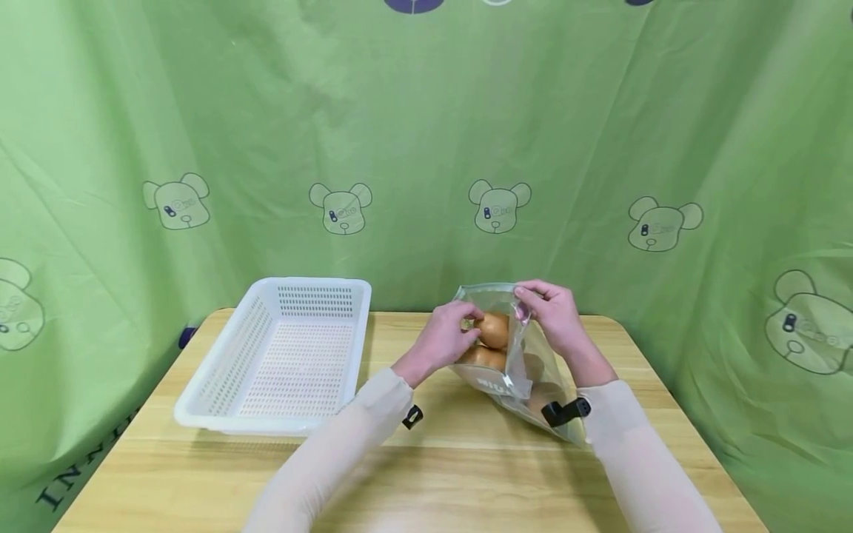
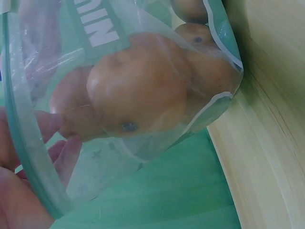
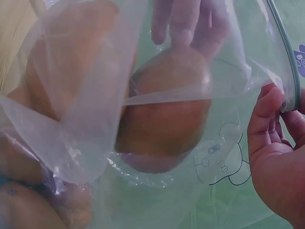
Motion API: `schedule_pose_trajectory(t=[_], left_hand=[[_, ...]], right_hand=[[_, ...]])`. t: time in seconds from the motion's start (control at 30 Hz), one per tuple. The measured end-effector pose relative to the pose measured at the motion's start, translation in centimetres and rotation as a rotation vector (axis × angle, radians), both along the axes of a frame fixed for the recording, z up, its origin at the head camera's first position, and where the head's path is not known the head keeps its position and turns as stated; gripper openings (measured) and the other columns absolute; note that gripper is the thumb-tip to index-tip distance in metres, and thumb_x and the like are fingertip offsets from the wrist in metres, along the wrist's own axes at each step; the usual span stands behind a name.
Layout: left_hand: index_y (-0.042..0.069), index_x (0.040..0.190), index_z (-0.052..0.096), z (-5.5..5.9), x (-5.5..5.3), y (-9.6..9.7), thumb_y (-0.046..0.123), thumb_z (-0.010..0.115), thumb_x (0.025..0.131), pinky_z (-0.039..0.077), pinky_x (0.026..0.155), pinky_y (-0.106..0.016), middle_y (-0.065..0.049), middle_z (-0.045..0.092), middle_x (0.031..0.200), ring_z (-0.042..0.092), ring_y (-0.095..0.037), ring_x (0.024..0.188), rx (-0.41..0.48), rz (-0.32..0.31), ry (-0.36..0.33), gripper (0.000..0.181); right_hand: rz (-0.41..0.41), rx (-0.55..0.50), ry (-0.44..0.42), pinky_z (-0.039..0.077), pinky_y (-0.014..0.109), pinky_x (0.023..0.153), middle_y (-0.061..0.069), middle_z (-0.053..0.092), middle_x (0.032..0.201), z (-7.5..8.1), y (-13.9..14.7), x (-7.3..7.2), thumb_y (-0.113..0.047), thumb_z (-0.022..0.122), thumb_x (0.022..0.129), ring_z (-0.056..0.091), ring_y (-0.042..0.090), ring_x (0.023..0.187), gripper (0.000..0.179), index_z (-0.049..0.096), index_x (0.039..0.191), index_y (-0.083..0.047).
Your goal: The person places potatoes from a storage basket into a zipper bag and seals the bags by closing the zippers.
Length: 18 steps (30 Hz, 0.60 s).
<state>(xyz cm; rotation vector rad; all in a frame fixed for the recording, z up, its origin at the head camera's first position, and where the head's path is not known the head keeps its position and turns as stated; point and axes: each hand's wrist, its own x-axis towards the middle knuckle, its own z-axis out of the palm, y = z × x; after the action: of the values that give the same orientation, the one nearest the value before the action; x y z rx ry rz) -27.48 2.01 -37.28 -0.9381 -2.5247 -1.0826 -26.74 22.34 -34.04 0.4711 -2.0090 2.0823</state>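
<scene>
A clear zip bag (image 1: 546, 366) holding several round orange-brown fruits (image 2: 138, 86) lies tilted on the table, its mouth spread toward the back left. My left hand (image 1: 445, 337) reaches in at the mouth; its thumb and fingertips pinch the near end of the uppermost fruit (image 1: 494, 330). Through the film in the right wrist view, the left fingers (image 3: 178, 24) touch that same fruit. With thumb and fingers my right hand (image 1: 552, 311) grips the green zip edge (image 3: 289, 57) at the mouth's right corner. Another fruit (image 1: 485, 358) sits just under the pinched one.
A white perforated plastic basket (image 1: 360, 318) stands at the left of the wooden table (image 1: 426, 481), showing its bare slotted bottom. Behind the table hangs a green curtain (image 1: 413, 111) with printed bear heads. Black camera mounts are on both wrists.
</scene>
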Motion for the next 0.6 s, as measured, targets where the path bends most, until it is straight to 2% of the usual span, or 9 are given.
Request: schedule_pose_trajectory(t=[0.1,0.2,0.3,0.43,0.5,0.6], left_hand=[[0.008,0.104,0.066,-0.1,-0.1,0.0,0.006,0.068,0.085,0.048,0.083,-0.017,-0.002,0.065,0.105,0.062,-0.014,0.096,0.021,0.012,-0.009,0.020],[0.006,0.105,0.065,-0.2,-0.1,-0.2,0.005,0.065,0.086,0.050,0.079,-0.018,-0.003,0.065,0.103,0.061,-0.011,0.094,0.089,-0.010,-0.060,0.018],[0.004,0.106,0.064,0.0,0.2,-0.5,0.005,0.062,0.088,0.050,0.072,-0.016,-0.001,0.065,0.095,0.060,-0.009,0.086,0.157,-0.038,-0.094,0.017],[0.008,0.108,0.064,0.7,1.6,-1.1,0.012,0.059,0.091,0.047,0.056,-0.018,0.004,0.059,0.075,0.054,-0.007,0.066,0.167,-0.065,-0.133,0.018],[0.011,0.108,0.064,1.0,2.6,-1.4,0.015,0.058,0.092,0.043,0.049,-0.019,0.005,0.055,0.067,0.049,-0.007,0.057,0.141,-0.084,-0.159,0.018],[0.014,0.108,0.066,1.0,4.0,-1.7,0.020,0.058,0.093,0.038,0.044,-0.020,0.006,0.051,0.061,0.044,-0.006,0.050,0.088,-0.116,-0.171,0.018]], right_hand=[[-0.004,0.007,0.003,0.050,0.019,0.052,0.001,0.062,0.063,-0.1,0.0,0.0,-0.002,0.057,0.092,0.057,0.009,0.054,0.017,0.071,0.087,-0.010],[-0.004,0.008,0.005,0.050,0.019,0.053,0.001,0.062,0.064,-0.2,0.1,0.0,-0.002,0.058,0.092,0.057,0.009,0.055,0.013,0.070,0.090,-0.005],[0.004,0.006,0.010,0.051,0.019,0.054,0.001,0.062,0.064,-0.5,0.3,0.0,-0.004,0.059,0.092,0.058,0.009,0.056,0.012,0.070,0.091,-0.005],[0.017,-0.011,0.034,0.052,0.019,0.055,0.002,0.063,0.064,-0.8,0.5,-0.1,-0.007,0.061,0.091,0.058,0.008,0.057,0.011,0.071,0.090,-0.009],[0.020,-0.011,0.043,0.052,0.019,0.056,0.001,0.063,0.064,-0.9,0.5,-0.2,-0.007,0.061,0.091,0.059,0.008,0.057,0.011,0.071,0.090,-0.010],[0.018,-0.032,0.040,0.053,0.020,0.055,0.003,0.063,0.065,-0.9,0.4,-0.2,-0.005,0.060,0.091,0.059,0.009,0.056,0.011,0.071,0.090,-0.007]])
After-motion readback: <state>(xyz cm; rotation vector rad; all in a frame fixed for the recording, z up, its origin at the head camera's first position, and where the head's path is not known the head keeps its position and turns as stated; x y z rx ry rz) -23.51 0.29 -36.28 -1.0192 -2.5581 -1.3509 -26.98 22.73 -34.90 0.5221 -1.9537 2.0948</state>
